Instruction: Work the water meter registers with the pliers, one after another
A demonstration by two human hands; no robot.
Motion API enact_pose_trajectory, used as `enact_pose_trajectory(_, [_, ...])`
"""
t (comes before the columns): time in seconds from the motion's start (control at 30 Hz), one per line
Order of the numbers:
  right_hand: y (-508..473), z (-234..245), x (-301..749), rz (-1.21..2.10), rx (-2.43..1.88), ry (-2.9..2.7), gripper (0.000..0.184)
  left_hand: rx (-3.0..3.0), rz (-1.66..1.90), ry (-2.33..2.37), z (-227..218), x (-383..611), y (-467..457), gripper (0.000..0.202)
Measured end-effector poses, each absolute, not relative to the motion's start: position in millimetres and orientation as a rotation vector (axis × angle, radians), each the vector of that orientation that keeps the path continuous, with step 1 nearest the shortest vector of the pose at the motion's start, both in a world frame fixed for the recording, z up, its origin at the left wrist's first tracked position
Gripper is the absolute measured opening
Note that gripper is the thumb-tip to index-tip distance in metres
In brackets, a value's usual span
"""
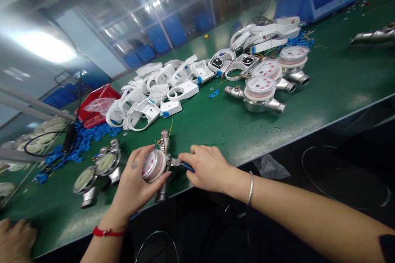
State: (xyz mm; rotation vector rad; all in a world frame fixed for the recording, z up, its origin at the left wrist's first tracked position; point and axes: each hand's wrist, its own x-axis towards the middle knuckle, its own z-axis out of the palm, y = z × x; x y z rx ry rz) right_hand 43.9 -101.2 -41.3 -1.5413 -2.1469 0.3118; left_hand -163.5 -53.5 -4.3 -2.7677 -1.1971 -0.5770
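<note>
My left hand (135, 178) is wrapped round the clear-topped dial of a water meter (152, 165) at the table's front edge. The meter is tilted on its side, with its metal pipe ends pointing away from me and towards me. My right hand (208, 167) is closed on small pliers (175, 162) with blue handles. Their metal head meets the side of the meter, just right of the dial; the exact contact is too small to make out. Thin yellow and red wires (166, 141) rise beside the meter's far pipe end.
Several water meters (261, 89) stand at the right, and two without printed dials (84, 180) at the left. White plastic housings (145, 113) are heaped behind. A red bin (92, 111), blue clips (98, 130) and a blue crate (298, 7) lie around. Another person's hand (15, 238) rests at lower left.
</note>
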Motion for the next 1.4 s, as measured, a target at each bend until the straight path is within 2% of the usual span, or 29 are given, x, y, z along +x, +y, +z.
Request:
enact_pose_trajectory(0.1, [-102.0, -32.3, 44.2, 0.223, -1.571, -2.191, 0.023, -2.733, -0.586, -1.12, -7.0, -162.3, -53.0, 0.056])
enact_pose_trajectory(0.2, [-99.7, -22.1, 47.2, 0.298, -1.589, -2.238, 0.02, -2.721, -0.584, -1.071, -8.9, -161.5, -52.8, 0.053])
enact_pose_trajectory(0.43, [-83.6, -27.7, 50.6, 1.067, -1.424, -2.019, 0.028, -2.697, -0.645, -1.147, -10.4, -166.1, -53.1, 0.045])
enact_pose_trajectory(0.5, [-81.2, -30.1, 51.0, 1.144, -1.409, -1.982, 0.031, -2.706, -0.623, -1.161, -10.2, -164.0, -53.2, 0.044])
enact_pose_trajectory(0.6, [-82.3, -28.7, 56.9, 0.962, -1.502, -2.029, 0.032, -2.607, -0.586, -1.33, -7.7, -155.2, -54.5, 0.05])
enact_pose_trajectory(0.73, [-93.3, -27.1, 75.8, 0.702, -1.698, -1.942, 0.032, -2.493, -0.354, -1.587, 4.6, -147.7, -58.2, 0.071])
enact_pose_trajectory(0.9, [-116.6, -37.3, 96.0, 0.746, -1.648, -1.775, 0.028, -2.849, 0.033, -1.085, 28.1, -160.2, -47.3, 0.064])
enact_pose_trajectory(1.03, [-131.0, -47.7, 95.5, 0.644, -1.44, -1.848, 0.029, -2.749, 0.1, -1.088, 30.7, -159.1, -29.0, 0.062])
enact_pose_trajectory(1.17, [-134.8, -51.7, 86.0, 0.311, -1.598, -1.971, 0.031, -2.532, -0.145, -1.24, 18.9, -145.2, -20.5, 0.068])
enact_pose_trajectory(1.23, [-133.2, -51.5, 80.3, 0.176, -1.667, -2.018, 0.029, -2.654, -0.375, -1.24, 12.1, -141.7, -17.0, 0.063])
enact_pose_trajectory(1.4, [-124.7, -51.0, 65.2, 0.123, -1.725, -2.042, 0.02, -3.019, -0.761, -1.439, -2.7, -142.9, -10.8, 0.05])
